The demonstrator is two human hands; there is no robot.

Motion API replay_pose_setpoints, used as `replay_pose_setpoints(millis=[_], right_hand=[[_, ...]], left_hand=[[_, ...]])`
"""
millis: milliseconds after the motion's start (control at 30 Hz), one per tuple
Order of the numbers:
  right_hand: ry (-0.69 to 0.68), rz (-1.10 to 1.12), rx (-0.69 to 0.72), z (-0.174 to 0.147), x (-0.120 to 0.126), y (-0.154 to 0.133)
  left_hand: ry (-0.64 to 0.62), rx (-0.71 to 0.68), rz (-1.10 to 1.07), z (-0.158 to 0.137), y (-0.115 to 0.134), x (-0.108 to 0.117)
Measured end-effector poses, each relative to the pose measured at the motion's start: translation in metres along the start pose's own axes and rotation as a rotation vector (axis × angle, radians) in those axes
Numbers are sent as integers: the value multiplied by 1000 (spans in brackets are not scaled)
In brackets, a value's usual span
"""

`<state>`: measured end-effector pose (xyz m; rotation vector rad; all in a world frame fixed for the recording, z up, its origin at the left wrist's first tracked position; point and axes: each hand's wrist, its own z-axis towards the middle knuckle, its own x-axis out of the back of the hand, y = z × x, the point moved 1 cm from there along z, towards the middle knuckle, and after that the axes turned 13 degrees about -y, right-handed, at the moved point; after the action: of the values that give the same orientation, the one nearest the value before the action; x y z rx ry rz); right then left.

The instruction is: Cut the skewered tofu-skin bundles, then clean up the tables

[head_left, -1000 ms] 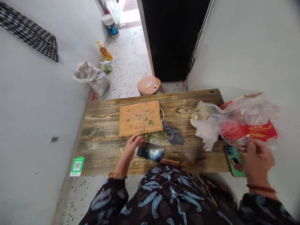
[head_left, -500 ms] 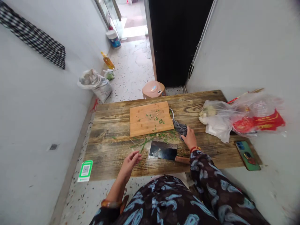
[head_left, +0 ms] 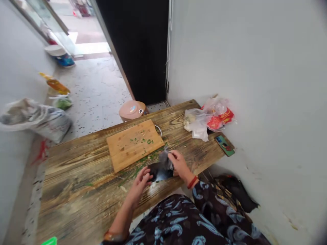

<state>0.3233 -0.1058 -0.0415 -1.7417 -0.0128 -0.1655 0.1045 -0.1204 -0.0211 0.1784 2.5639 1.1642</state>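
Note:
My right hand (head_left: 179, 165) grips a crumpled dark grey cloth (head_left: 165, 159), lifted just above the cleaver (head_left: 163, 175). The cleaver lies flat on the wooden table (head_left: 76, 190), its dark blade partly covered by the cloth. My left hand (head_left: 140, 182) is at the blade's left end, fingers loosely curved and apart; whether they touch the metal I cannot tell. Beyond both hands sits a bamboo cutting board (head_left: 127, 149) dotted with chopped green bits (head_left: 148, 141). More green scraps lie along its near edge.
At the table's right are plastic bags (head_left: 200, 124) with red packaging and a green phone (head_left: 224, 144). A pink lidded appliance or bin (head_left: 133, 110) stands behind the table. On the floor at left are a white sack (head_left: 52, 122), an oil bottle (head_left: 57, 85) and a bucket (head_left: 61, 56).
The view has swung to the right. My right hand has lifted the cloth from beside the board and brought it over the cleaver. My left hand has come closer to the blade.

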Motion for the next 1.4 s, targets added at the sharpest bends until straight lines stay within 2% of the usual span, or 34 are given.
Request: replay_pose_setpoints(millis=[100, 167, 267, 367, 433, 500, 567, 667, 733, 767, 800, 867, 933, 1000, 1067, 1167, 1233, 1267, 1333, 1400], right_hand=[[-184, 5, 90, -16, -4, -19], [-178, -112, 145, -21, 12, -27], [-231, -234, 222, -23, 41, -28], [-330, -146, 278, -22, 59, -14], [-219, -68, 199, -21, 73, 8], [11, -34, 29, -23, 103, 40], [241, -78, -143, -27, 151, 81], [371, -302, -295, -27, 224, 143], [404, -467, -348, -15, 243, 173], [397, -548, -336, -6, 237, 181], [375, -620, -300, 6, 220, 185], [288, -707, -186, 34, 164, 179], [189, -664, -76, 64, 101, 160], [23, -514, 47, 91, 57, 136], [-97, -362, 130, 113, 47, 119], [-143, -316, 145, 132, 79, 116], [-119, -402, 100, 135, 99, 124], [-92, -454, 69, 135, 101, 129], [-44, -536, 25, 133, 85, 135], [-110, -541, 57, 130, 53, 134]], left_hand=[[-132, -31, -123, 30, 23, -57], [-157, -53, -144, 43, 32, -80], [-204, -37, -80, 51, 39, -102], [-368, 63, -11, 52, 41, -122], [-479, 121, 81, 52, 42, -132], [-501, 120, 214, 55, 46, -133], [-419, 82, 313, 57, 50, -120], [-215, 99, 340, 54, 50, -78], [-89, 142, 328, 47, 43, -49], [-41, 162, 318, 43, 37, -37], [-3, 181, 305, 39, 31, -27], [56, 212, 274, 31, 21, -18], [96, 235, 241, 26, 14, -19], [117, 253, 202, 24, 11, -22], [134, 254, 154, 22, 10, -21], [190, 230, 81, 16, 6, -4], [255, 223, 45, 12, 1, 11], [289, 224, 31, 11, -2, 18], [347, 225, 10, 10, -5, 27], [382, 215, -9, 11, -6, 28]])
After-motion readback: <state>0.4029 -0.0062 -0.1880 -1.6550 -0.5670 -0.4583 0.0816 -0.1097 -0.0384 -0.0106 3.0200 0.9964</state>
